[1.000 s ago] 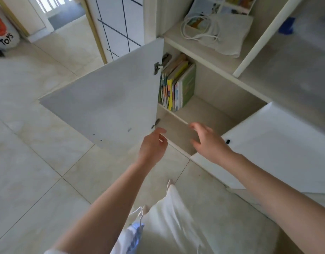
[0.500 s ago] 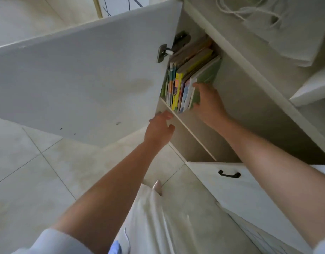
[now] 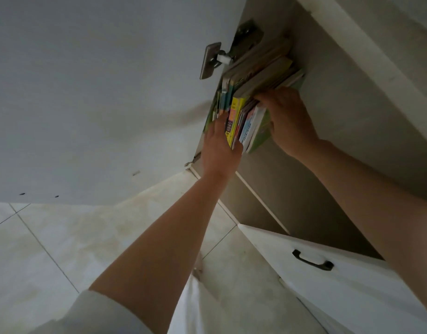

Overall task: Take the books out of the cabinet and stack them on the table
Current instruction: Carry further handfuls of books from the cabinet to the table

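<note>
Several thin books (image 3: 250,116) stand upright in a row on the shelf inside the open cabinet (image 3: 340,112), their spines yellow, green, blue and white. My left hand (image 3: 219,145) lies against the left side of the row, thumb curled under the bottom edges near the yellow spine. My right hand (image 3: 287,119) clasps the right side, fingers bent over the tops of the green and white books. Both hands squeeze the row between them. The far ends of the books are hidden in shadow.
The grey cabinet door (image 3: 99,97) stands wide open on the left, its metal hinge (image 3: 217,59) just above the books. A white drawer front with a dark handle (image 3: 312,260) juts out at lower right. Pale floor tiles (image 3: 63,249) lie below.
My head moved closer to the cabinet. The left hand rose from the shelf edge to the left side of the books, and the right hand shifted up over their tops.
</note>
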Action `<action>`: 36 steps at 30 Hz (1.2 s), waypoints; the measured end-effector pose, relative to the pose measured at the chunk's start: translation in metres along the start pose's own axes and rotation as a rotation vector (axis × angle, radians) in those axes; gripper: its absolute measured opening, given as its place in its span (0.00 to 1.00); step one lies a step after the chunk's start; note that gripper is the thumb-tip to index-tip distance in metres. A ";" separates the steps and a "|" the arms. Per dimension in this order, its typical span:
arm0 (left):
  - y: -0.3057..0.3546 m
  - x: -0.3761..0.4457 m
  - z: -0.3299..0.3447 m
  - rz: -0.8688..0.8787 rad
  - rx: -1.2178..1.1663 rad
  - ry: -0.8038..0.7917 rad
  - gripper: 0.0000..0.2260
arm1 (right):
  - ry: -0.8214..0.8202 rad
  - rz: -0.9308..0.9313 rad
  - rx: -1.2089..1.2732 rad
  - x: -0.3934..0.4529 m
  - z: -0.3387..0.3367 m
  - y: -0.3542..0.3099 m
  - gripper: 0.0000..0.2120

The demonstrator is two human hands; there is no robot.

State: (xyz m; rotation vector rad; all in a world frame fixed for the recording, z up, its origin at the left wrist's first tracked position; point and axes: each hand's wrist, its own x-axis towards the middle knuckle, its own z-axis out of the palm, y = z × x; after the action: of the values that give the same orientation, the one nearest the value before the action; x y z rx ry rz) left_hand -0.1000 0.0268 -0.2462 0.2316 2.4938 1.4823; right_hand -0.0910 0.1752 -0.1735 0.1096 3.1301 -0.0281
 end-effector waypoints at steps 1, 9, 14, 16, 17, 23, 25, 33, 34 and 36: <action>0.000 0.001 0.003 0.007 -0.019 0.015 0.27 | -0.009 0.001 0.006 0.001 0.001 0.002 0.29; 0.003 -0.011 0.026 0.141 -0.089 0.109 0.28 | 0.031 0.020 0.024 0.002 0.014 0.011 0.39; 0.001 -0.013 0.037 0.081 -0.112 0.093 0.29 | 0.082 -0.001 0.015 0.003 0.015 0.016 0.31; -0.003 -0.013 0.042 0.089 -0.092 0.098 0.30 | 0.115 0.007 -0.033 0.002 0.015 0.017 0.25; -0.006 -0.014 0.046 0.101 -0.072 0.088 0.30 | 0.135 0.011 -0.050 0.003 0.015 0.018 0.23; -0.012 0.000 0.066 -0.014 -0.056 -0.022 0.30 | 0.085 -0.048 -0.022 0.011 0.008 0.022 0.23; -0.012 0.009 0.071 -0.085 -0.046 -0.040 0.27 | 0.001 -0.042 -0.062 0.015 0.002 0.024 0.25; -0.036 -0.014 0.058 0.141 0.125 0.059 0.20 | -0.156 -0.041 -0.092 -0.006 -0.013 0.010 0.22; -0.042 -0.020 0.052 0.153 0.121 0.060 0.21 | -0.150 -0.042 -0.090 -0.013 -0.014 0.004 0.22; -0.052 -0.032 0.039 0.166 0.077 0.053 0.21 | -0.132 -0.053 -0.103 -0.030 -0.014 -0.010 0.23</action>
State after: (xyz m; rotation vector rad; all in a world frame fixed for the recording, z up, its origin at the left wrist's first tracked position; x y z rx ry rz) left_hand -0.0598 0.0273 -0.3061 0.4278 2.6331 1.4728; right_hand -0.0623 0.1637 -0.1588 0.0225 2.9946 0.1203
